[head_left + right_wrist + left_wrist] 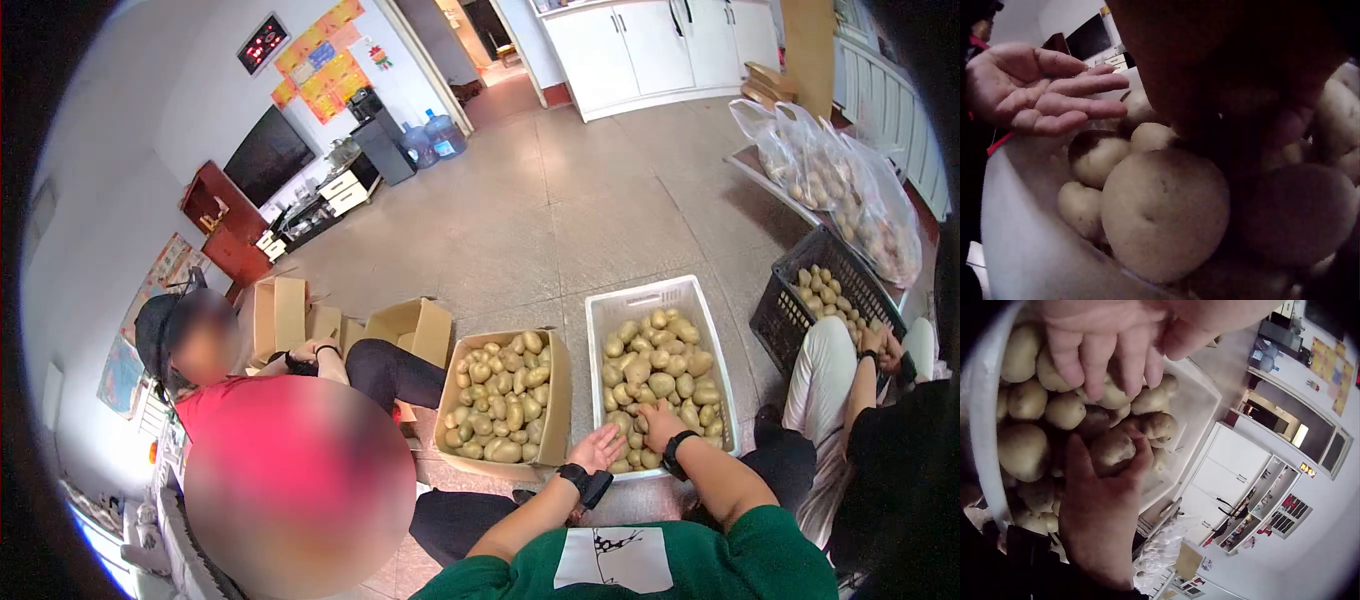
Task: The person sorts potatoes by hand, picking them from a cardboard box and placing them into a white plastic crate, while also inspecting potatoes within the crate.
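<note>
Several potatoes fill a white plastic crate in front of me in the head view. My left hand is over the crate's near left corner, palm up and holding nothing. In the right wrist view the left hand shows its fingers extended beside the potatoes. Down among them, my right hand grips a potato; the left wrist view shows that potato between thumb and fingers of the right hand. The right hand's own wrist view is dark there.
Left of the crate stands a cardboard box of potatoes, with a person in red beside it. Emptier cardboard boxes lie behind. At right, another person's hands reach into a black crate; filled plastic bags stand beyond.
</note>
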Demonstrator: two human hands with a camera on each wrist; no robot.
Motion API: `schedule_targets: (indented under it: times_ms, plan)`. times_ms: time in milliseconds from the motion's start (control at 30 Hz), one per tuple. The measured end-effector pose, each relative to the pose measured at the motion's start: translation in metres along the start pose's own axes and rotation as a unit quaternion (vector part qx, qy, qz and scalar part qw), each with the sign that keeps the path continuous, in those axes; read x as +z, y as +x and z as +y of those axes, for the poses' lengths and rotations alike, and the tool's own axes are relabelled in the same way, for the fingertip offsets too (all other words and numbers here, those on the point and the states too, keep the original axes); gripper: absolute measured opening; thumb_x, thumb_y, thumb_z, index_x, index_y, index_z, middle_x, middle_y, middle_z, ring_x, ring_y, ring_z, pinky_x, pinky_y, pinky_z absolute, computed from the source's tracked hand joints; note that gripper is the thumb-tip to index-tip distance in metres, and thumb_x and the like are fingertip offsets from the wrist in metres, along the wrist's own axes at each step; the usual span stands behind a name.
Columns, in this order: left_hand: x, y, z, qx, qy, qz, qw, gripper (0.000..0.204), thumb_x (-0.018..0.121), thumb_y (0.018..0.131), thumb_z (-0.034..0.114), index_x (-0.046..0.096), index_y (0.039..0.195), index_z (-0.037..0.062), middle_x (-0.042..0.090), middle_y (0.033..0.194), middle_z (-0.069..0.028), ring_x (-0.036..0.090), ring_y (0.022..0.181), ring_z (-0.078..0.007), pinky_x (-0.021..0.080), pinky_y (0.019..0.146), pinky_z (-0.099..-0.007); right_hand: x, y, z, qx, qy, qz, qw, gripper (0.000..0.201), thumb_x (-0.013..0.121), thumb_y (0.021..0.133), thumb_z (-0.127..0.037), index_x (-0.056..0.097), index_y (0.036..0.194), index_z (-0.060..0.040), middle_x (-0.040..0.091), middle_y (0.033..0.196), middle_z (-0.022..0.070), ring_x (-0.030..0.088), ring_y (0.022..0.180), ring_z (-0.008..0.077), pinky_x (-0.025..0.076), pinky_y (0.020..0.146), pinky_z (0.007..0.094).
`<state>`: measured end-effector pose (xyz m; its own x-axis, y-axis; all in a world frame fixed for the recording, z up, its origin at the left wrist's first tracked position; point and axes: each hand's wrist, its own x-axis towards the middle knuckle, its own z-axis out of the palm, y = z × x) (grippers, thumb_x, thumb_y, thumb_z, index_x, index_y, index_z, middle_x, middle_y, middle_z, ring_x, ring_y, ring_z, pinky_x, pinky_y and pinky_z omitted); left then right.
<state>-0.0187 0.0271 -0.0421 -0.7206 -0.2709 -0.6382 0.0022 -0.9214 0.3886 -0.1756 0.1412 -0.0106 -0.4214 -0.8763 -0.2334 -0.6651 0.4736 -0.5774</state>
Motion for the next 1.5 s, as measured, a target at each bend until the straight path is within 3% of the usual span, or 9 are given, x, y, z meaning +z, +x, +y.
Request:
schedule_targets:
  times_ms: [133,300,433,600,633,867,1067,1200,1500]
  plan:
    - [0.008,-0.007,0.001,0.004,0.001,0.005,1.0,0.041,0.034,0.091,0.023,0.031,0.129,0.0079,0.039,0.131,-0.004,0.037,0.119,-0.0256,0.028,0.099,-0.0354,-0.001,0.004,0.004,0.02,0.023,-0.035,0.999,0.061,0.069,0.062,-0.016,0.043,0.116,-0.0102,0.033,0.116,0.0276,0.049,0.097,0.0396,0.041,0.088,0.0363]
    - [0.007,-0.006,0.003,0.0,-0.025,0.01,1.0,0.04,0.035,0.091,0.023,0.034,0.127,0.0072,0.039,0.13,-0.0051,0.038,0.117,-0.0262,0.029,0.098,-0.038,-0.011,0.003,-0.02,0.058,0.121,-0.029,0.991,0.064,0.069,0.06,-0.032,0.045,0.114,-0.0069,0.054,0.104,0.0224,0.052,0.097,0.034,0.043,0.082,0.038]
    - [-0.008,0.004,-0.001,-0.006,-0.08,-0.026,0.996,0.035,0.037,0.089,0.028,0.046,0.113,0.0041,0.053,0.111,-0.0105,0.046,0.105,-0.0296,0.037,0.09,-0.0432,0.011,0.017,-0.02,-0.098,0.2,0.029,0.974,0.05,0.067,0.068,-0.035,0.052,0.104,-0.0028,0.059,0.092,0.0193,0.058,0.086,0.0269,0.046,0.075,0.033]
    - [0.023,-0.026,0.011,0.01,-0.123,-0.051,0.991,0.042,0.038,0.086,0.037,0.051,0.104,0.0005,0.055,0.106,-0.0152,0.051,0.1,-0.0315,0.036,0.092,-0.0448,-0.008,0.005,-0.05,-0.09,0.239,-0.063,0.965,0.024,0.058,0.077,-0.019,0.058,0.094,-0.0028,0.062,0.08,0.007,0.056,0.072,0.0118,0.046,0.066,0.0271]
    - [0.019,-0.024,0.016,0.011,-0.116,-0.121,0.986,0.041,0.04,0.086,0.035,0.051,0.106,0.0016,0.054,0.108,-0.0156,0.05,0.103,-0.0311,0.036,0.092,-0.0441,-0.015,0.002,-0.054,-0.085,0.264,-0.062,0.959,0.024,0.059,0.077,-0.02,0.058,0.094,-0.0032,0.062,0.079,0.0064,0.055,0.071,0.012,0.046,0.065,0.0268]
    - [-0.007,-0.011,0.032,0.065,-0.216,-0.029,0.974,0.01,0.055,0.079,0.012,0.05,0.079,0.0037,0.055,0.076,-0.0089,0.055,0.072,-0.0227,0.049,0.064,-0.0357,-0.012,-0.002,-0.042,-0.104,0.231,0.015,0.967,0.027,0.063,0.072,-0.025,0.059,0.089,-0.0031,0.061,0.074,0.0129,0.059,0.066,0.0226,0.046,0.06,0.0312]
    - [-0.037,-0.011,0.061,0.141,-0.305,0.062,0.94,0.008,0.055,0.08,0.01,0.052,0.083,0.0034,0.054,0.079,-0.0078,0.054,0.077,-0.0221,0.05,0.068,-0.0372,-0.012,-0.01,-0.046,-0.08,0.187,-0.032,0.979,0.019,0.055,0.075,-0.016,0.056,0.09,-0.0043,0.058,0.066,0.0076,0.054,0.06,0.0167,0.044,0.057,0.0289]
    - [-0.072,-0.007,0.078,0.123,-0.332,-0.006,0.935,0.026,0.052,0.082,0.017,0.045,0.098,-0.0011,0.052,0.086,-0.0154,0.054,0.078,-0.0274,0.049,0.067,-0.0359,-0.016,-0.011,-0.053,-0.01,0.24,-0.117,0.963,0.021,0.057,0.076,-0.018,0.056,0.09,-0.0021,0.057,0.068,0.0049,0.054,0.062,0.0136,0.044,0.057,0.0269]
    - [-0.098,-0.019,0.109,0.195,-0.445,0.106,0.868,0.033,0.056,0.081,0.015,0.042,0.108,0.0037,0.044,0.106,-0.0151,0.051,0.077,-0.0274,0.052,0.057,-0.0332,-0.002,0.001,-0.044,-0.076,0.182,-0.119,0.973,0.027,0.059,0.077,-0.022,0.056,0.094,-0.0008,0.058,0.076,0.0071,0.055,0.07,0.0162,0.044,0.066,0.0266]
